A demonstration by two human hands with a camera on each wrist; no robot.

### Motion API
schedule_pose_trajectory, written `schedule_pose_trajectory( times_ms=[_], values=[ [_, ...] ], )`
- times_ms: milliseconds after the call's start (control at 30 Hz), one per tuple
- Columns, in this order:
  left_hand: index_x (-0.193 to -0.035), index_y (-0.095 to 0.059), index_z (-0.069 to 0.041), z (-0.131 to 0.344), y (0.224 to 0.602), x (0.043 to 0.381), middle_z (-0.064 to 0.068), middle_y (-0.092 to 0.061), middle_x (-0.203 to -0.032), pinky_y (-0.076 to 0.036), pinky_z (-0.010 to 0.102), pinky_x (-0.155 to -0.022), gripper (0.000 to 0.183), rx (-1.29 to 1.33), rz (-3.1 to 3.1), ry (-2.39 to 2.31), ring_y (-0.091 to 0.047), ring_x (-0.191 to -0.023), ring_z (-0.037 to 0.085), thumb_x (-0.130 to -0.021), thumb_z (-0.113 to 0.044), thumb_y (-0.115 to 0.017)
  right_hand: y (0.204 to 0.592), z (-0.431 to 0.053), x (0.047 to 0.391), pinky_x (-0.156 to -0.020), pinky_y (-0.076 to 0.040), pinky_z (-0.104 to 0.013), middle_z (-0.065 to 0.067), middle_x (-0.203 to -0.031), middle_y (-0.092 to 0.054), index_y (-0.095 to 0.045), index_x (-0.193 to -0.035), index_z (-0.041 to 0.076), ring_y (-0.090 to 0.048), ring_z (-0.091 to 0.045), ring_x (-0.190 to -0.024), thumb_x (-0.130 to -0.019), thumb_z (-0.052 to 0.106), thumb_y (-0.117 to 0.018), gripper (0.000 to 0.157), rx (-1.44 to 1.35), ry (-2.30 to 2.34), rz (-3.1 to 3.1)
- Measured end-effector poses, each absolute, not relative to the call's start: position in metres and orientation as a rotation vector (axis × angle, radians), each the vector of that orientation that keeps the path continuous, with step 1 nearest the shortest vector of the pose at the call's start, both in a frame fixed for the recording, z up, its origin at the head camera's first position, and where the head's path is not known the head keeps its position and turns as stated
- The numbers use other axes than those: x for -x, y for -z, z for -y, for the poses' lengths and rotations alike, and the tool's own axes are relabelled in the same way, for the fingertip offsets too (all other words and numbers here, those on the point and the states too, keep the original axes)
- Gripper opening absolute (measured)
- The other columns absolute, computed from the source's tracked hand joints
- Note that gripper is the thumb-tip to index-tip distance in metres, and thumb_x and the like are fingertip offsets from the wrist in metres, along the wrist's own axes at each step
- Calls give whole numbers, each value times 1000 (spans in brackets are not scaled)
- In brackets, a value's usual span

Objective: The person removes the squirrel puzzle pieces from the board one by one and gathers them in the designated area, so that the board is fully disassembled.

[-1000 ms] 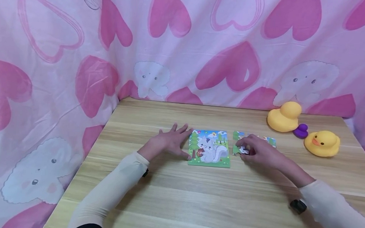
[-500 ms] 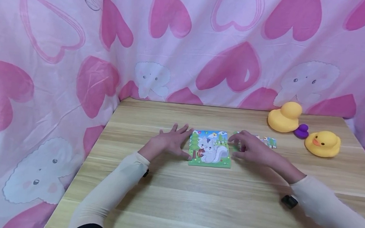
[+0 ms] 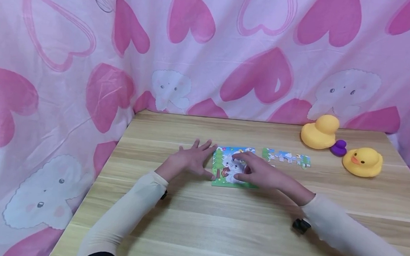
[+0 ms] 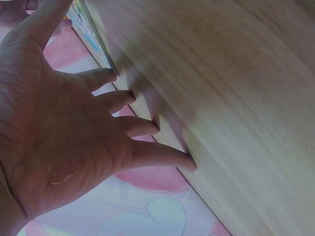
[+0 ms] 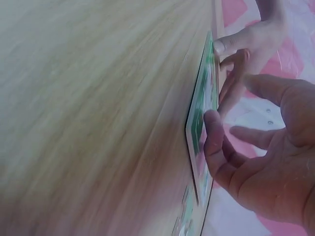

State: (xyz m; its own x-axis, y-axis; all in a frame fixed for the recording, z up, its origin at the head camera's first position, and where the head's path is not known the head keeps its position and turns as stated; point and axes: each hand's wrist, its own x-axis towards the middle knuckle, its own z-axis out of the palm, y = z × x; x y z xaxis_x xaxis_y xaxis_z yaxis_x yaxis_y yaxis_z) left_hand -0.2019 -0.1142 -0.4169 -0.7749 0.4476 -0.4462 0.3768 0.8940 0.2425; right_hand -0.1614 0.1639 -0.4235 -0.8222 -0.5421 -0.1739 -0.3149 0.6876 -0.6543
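Observation:
A squirrel picture puzzle board (image 3: 223, 163) lies flat on the table. My left hand (image 3: 193, 159) has its fingers spread along the board's left edge, fingertips down on the wood in the left wrist view. My right hand (image 3: 263, 173) is above the board's right half, hiding much of the squirrel and its tail. Between its loosely bent fingers and raised thumb, the right wrist view shows nothing held. Several loose jigsaw pieces (image 3: 284, 156) lie just right of the board, past the right hand.
Two yellow rubber ducks (image 3: 362, 162) and a small purple duck (image 3: 339, 148) sit at the table's back right. A pink heart-patterned curtain (image 3: 251, 75) hangs behind the wooden table (image 3: 219, 228) and along its left side.
My right hand has moved left, from the loose pieces to above the board, uncovering those pieces and covering part of the squirrel. My left hand has stayed in place.

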Motion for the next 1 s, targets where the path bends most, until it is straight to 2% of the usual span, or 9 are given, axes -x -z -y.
schedule_pose_trajectory(
  times_ms=[133, 467, 633, 800, 1000],
  values=[
    [-171, -6, -35, 115, 418, 202, -4, 4, -181, -9, 89, -117, 118, -596, -2551, -196, 6, -166, 42, -83, -72, -76, 425, -158, 162, -78, -53, -31, -11, -130, -60, -51, -155, 13, -59, -19, -94, -95, 34, -81, 71, 638, 861, -2566],
    [-171, -6, -35, 116, 418, 203, -4, 4, -181, -9, 88, -118, 118, -587, -2549, -203, 6, -166, 42, -83, -72, -76, 428, -152, 174, -80, -55, -32, -15, -133, -59, -52, -152, 10, -63, -21, -96, -90, 22, -86, 71, 651, 826, -2592],
    [-171, -6, -35, 116, 417, 203, -3, 4, -181, -9, 89, -117, 117, -594, -2549, -199, 6, -166, 43, -84, -71, -75, 429, -151, 182, -89, -56, -39, -16, -132, -60, -53, -150, 7, -61, -24, -102, -86, 12, -87, 73, 667, 845, -2587],
    [-171, -6, -35, 116, 417, 203, -4, 5, -181, -9, 89, -117, 117, -593, -2549, -196, 7, -166, 42, -84, -71, -75, 429, -149, 188, -99, -54, -45, -15, -130, -60, -55, -145, 6, -58, -26, -111, -84, 12, -88, 70, 638, 831, -2579],
    [-172, -6, -34, 115, 417, 203, -4, 5, -181, -10, 90, -116, 118, -596, -2550, -198, 7, -166, 43, -84, -72, -76, 430, -148, 191, -100, -53, -46, -15, -130, -60, -56, -141, 9, -57, -27, -112, -85, 13, -88, 65, 624, 815, -2569]
  ],
)
